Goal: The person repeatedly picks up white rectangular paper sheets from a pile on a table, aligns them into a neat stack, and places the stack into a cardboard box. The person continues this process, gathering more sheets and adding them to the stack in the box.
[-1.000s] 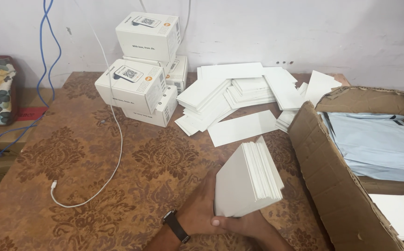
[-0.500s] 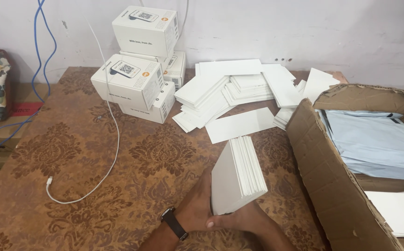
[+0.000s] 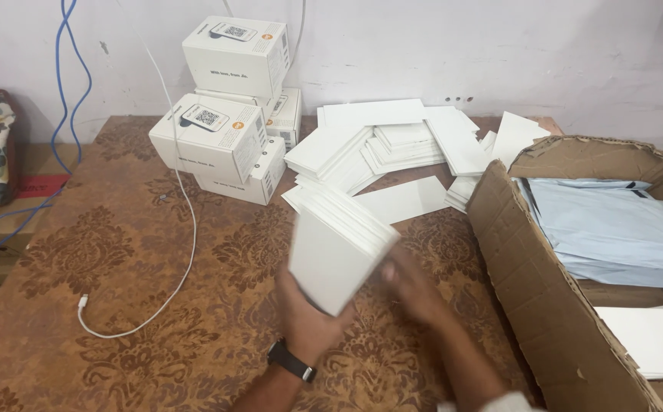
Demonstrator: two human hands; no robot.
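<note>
Cards (image 3: 339, 248) rest upright in left hand (image 3: 308, 317).

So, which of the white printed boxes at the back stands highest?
The top box of the stack against the wall; the other printed boxes sit beneath or in front of it.

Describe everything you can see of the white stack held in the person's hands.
The stack of white cards is a thick bundle of plain, blank sheets that look like stiff paper or thin card. It is held tilted above the patterned brown table, its layered edges showing along the top. The left hand supports it from below; the right hand, blurred, touches its right lower edge.
</note>
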